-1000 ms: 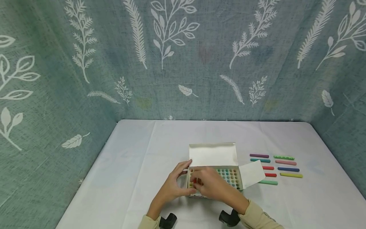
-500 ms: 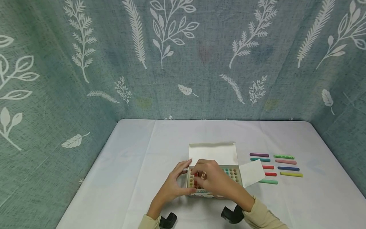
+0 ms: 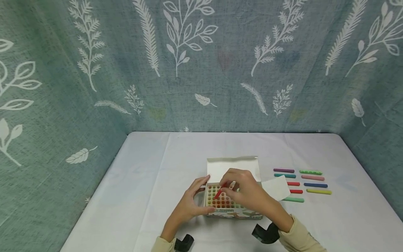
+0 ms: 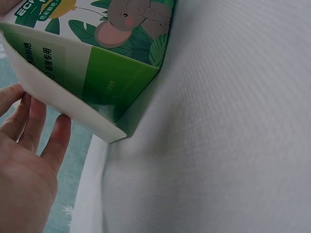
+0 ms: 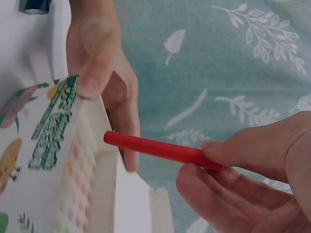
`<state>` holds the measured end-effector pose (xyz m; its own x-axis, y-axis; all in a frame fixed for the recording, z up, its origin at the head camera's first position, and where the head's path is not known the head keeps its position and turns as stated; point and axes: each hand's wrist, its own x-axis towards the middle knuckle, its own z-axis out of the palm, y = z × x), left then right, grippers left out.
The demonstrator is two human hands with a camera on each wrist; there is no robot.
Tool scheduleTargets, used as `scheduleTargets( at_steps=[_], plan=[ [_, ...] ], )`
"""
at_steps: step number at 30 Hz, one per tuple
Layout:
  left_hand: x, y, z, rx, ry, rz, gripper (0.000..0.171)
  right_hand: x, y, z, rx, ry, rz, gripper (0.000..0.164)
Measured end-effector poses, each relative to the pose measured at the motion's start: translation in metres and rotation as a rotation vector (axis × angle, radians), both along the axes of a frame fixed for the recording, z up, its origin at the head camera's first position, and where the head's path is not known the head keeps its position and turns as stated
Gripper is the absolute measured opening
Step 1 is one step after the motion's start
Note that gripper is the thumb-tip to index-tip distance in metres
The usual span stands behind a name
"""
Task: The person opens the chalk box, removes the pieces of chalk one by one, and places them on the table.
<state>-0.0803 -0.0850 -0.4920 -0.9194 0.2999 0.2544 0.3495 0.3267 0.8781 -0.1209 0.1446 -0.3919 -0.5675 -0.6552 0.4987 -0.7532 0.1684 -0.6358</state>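
My right hand (image 3: 247, 189) pinches a stick of red chalk (image 5: 150, 148) by one end, between thumb and fingertips. In the head view the red chalk (image 3: 218, 194) slants above the holes of an open chalk box (image 3: 233, 213), its lower end near the rows of coloured chalk ends. The box is white and green, with animal pictures on it. My left hand (image 3: 190, 203) grips the box's left end, thumb at the front edge and fingers along the side flap. Seen from the left wrist, those fingertips touch the white flap (image 4: 63, 99).
Right of the box, several chalk sticks lie in two columns, among them a purple one (image 3: 284, 170), a blue one (image 3: 316, 185) and a yellow one (image 3: 319, 191). The raised lid (image 3: 220, 166) stands behind, and the right flap (image 3: 277, 188) overhangs some sticks. A leaf-patterned curtain (image 3: 189, 105) surrounds the white table (image 3: 163, 157).
My right hand has risen and moved right, drawing the red chalk up from the left part of the box into plain view. The left hand has stayed at the box's left end.
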Motion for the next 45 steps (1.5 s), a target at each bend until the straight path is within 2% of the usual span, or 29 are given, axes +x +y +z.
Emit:
scheduleTargets(
  at_steps=[7,17,26,38,45],
  plan=[
    [0.001,0.000,0.002,-0.014,-0.001,0.003,0.090,-0.005,0.018,0.001,0.006,-0.071,-0.033,0.014],
    [0.000,-0.001,-0.001,-0.012,-0.023,0.001,0.090,-0.007,0.042,0.001,-0.043,-0.117,-0.124,0.016],
    [0.001,-0.002,-0.002,-0.020,-0.032,0.003,0.090,-0.002,0.066,0.005,-0.077,-0.127,-0.197,0.015],
    [0.002,-0.002,-0.002,-0.023,-0.024,-0.007,0.089,-0.003,0.098,0.006,-0.153,-0.282,-0.242,0.014],
    [0.002,-0.002,-0.001,-0.025,-0.027,0.002,0.089,-0.005,0.113,0.006,-0.173,-0.316,-0.293,0.016]
  ],
)
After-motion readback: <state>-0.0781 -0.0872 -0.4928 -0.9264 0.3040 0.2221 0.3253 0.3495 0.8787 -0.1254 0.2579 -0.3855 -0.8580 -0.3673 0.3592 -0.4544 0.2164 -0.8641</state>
